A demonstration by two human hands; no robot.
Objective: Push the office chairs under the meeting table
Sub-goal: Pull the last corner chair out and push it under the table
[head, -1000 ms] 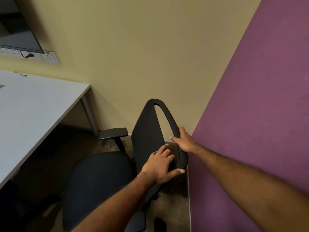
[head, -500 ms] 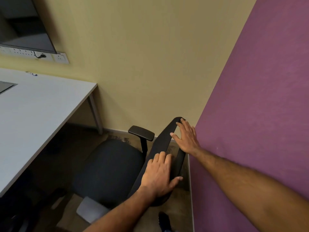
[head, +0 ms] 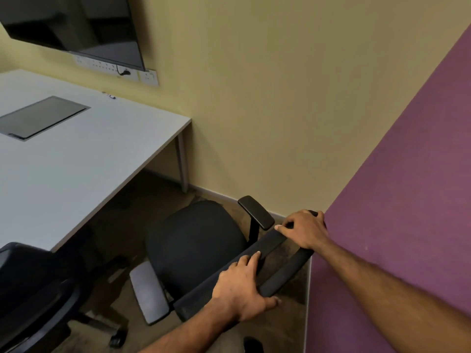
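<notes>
Office chair (head: 193, 240) sits w/ seat just short of meeting table (head: 76, 159); left hand (head: 244, 289) and right hand (head: 304, 229) both grasp its backrest top (head: 270, 244), seat beyond them.

Office meeting rm: big white table (head: 76, 159) w/ black chairs (head: 193, 240), dark screen (head: 76, 24) on yellow wall, row of plugs (head: 114, 70) under it.

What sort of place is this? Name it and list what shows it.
Most likely a small office meeting room. A long white table has a cable hatch set into it, a dark screen hangs above a strip of wall sockets, and both hands hold a black office chair.
</notes>
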